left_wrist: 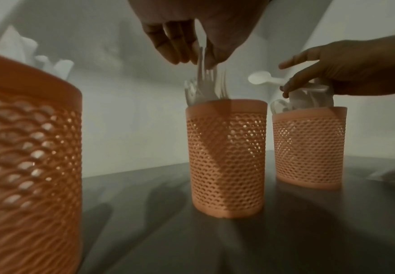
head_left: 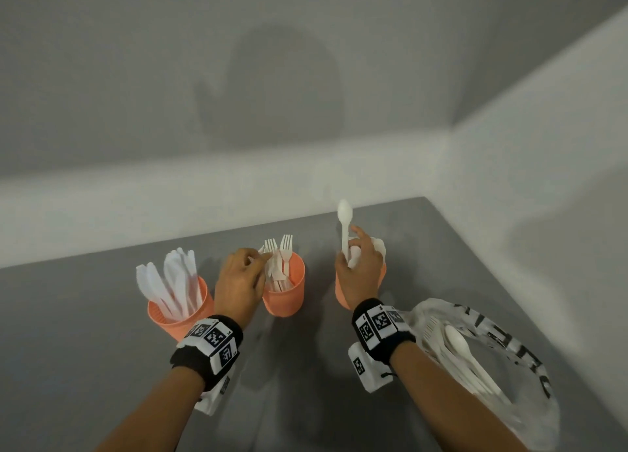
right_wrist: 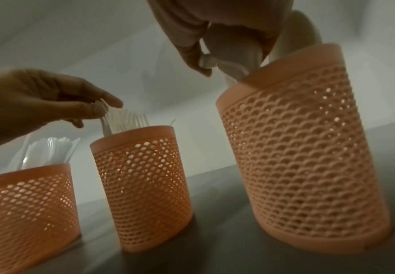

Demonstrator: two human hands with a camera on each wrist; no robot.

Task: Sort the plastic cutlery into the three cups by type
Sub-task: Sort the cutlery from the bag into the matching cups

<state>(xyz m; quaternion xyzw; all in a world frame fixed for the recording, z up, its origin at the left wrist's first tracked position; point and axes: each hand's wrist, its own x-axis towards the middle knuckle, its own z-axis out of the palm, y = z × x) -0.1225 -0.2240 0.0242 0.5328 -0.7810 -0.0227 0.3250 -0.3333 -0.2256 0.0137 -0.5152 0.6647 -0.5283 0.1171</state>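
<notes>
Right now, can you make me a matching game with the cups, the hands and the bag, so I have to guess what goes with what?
Things:
1. left cup
2. middle cup
3. right hand
4. bag

What goes with it:
A. holds a spoon upright over the right cup
B. lies on the table with unsorted cutlery inside
C. is full of knives
D. has forks, with the left hand at it

Pairs: 1-C, 2-D, 3-A, 4-B

Upright white spoon (head_left: pixel 344 229) above right orange cup (head_left: pixel 342 290).
</notes>
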